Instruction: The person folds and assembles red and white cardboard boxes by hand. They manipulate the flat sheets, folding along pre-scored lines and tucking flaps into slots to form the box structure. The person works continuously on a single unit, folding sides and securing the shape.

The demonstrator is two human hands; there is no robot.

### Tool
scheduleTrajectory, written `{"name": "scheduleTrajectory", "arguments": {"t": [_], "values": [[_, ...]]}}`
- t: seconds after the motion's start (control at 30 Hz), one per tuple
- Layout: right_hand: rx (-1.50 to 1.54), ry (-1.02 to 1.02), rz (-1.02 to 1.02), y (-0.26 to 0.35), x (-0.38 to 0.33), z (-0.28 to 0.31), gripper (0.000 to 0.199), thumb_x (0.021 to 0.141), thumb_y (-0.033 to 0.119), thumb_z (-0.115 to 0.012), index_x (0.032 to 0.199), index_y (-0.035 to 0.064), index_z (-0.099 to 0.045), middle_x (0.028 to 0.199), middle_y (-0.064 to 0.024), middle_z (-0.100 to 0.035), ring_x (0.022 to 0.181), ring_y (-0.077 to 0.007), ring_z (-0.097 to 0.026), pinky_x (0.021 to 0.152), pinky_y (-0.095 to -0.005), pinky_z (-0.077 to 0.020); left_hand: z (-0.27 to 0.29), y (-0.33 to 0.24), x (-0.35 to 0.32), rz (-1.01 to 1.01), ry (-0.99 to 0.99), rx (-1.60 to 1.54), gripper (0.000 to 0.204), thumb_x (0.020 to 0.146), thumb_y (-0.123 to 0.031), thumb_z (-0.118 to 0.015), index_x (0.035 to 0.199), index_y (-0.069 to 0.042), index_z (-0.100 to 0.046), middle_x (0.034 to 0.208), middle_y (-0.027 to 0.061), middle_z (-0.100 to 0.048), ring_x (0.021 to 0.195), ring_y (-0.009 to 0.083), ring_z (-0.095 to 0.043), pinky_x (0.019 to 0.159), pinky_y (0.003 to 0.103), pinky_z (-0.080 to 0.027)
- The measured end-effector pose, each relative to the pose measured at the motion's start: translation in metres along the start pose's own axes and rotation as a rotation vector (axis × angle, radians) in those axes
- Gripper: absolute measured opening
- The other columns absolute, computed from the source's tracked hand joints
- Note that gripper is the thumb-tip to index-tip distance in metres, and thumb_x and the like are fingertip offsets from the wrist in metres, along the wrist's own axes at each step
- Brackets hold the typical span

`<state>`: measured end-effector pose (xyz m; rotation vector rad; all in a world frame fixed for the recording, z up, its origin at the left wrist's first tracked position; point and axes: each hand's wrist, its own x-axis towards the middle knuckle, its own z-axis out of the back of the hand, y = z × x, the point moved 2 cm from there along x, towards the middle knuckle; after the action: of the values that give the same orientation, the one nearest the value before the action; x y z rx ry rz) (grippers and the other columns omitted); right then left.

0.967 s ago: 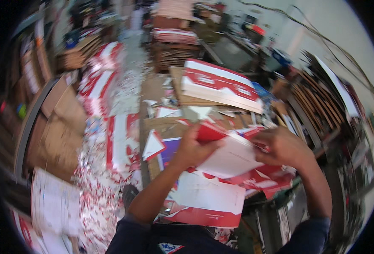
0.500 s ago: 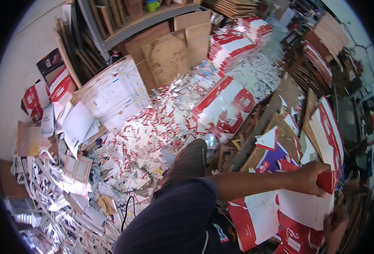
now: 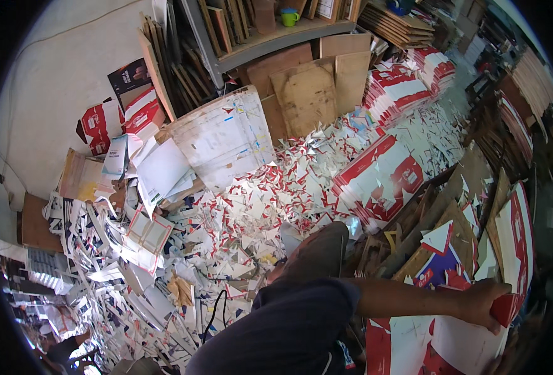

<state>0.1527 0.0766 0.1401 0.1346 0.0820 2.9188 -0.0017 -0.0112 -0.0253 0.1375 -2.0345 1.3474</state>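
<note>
Open air above the scrap-littered floor (image 3: 270, 215) leaves a hand passage between the table's (image 3: 409, 247) left edge and a leaning white board (image 3: 223, 139), over a low stack of printed sheets (image 3: 376, 178). Across the table's near left corner, the left forearm (image 3: 407, 299) bars the way; beyond the left hand (image 3: 484, 306), a red-and-white pile (image 3: 515, 247) obstructs.

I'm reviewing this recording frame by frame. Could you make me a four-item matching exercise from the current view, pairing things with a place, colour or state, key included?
Things
1. Left hand
2. Small cup
3. Large board
4. Purple sheet

Descriptions
A. White with small blue marks
B. Partly covered by a red-edged white triangular scrap
C. Closed on red card
D. Green, on the grey-edged shelf

Pairs: 1-C, 2-D, 3-A, 4-B
</note>
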Motion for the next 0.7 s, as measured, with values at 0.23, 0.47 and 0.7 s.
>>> {"name": "scheduleTrajectory", "arguments": {"t": [0.23, 0.47, 0.7], "values": [[0.272, 0.053, 0.069, -0.027, -0.001, -0.006, 0.056, 0.102, 0.029, -0.042, 0.142, -0.0101, -0.045, 0.150, -0.0280, -0.042, 0.138, -0.0397, -0.043, 0.114, -0.0426, -0.0318, 0.002, 0.007, 0.005, -0.043, 0.044, -0.085, 0.072, 0.044, -0.036, -0.096, 0.093, -0.002, -0.058, 0.082, 0.0182, -0.066, 0.078, 0.0353, -0.067, 0.074, 0.042, -0.050], [0.388, 0.223, -0.058, -0.091, 0.003, -0.009, 0.054, 0.104, 0.027, -0.044, 0.144, -0.0085, -0.044, 0.150, -0.0261, -0.043, 0.138, -0.0375, -0.044, 0.113, -0.0417, -0.0339, 0.000, 0.005, 0.004, -0.055, 0.012, -0.098, 0.070, 0.048, -0.036, -0.095, 0.098, -0.001, -0.060, 0.084, 0.0183, -0.066, 0.078, 0.0368, -0.066, 0.072, 0.043, -0.050], [1.026, -0.257, -0.302, -0.193, 0.021, -0.037, 0.044, 0.097, 0.034, -0.057, 0.127, 0.0015, -0.057, 0.107, -0.0066, -0.059, 0.088, -0.0178, -0.059, 0.075, -0.0335, -0.0497, -0.018, 0.013, 0.000, -0.274, -0.049, -0.012, 0.070, 0.068, -0.043, -0.088, 0.117, -0.002, -0.060, 0.092, 0.0157, -0.064, 0.084, 0.0351, -0.064, 0.075, 0.045, -0.050]]}}
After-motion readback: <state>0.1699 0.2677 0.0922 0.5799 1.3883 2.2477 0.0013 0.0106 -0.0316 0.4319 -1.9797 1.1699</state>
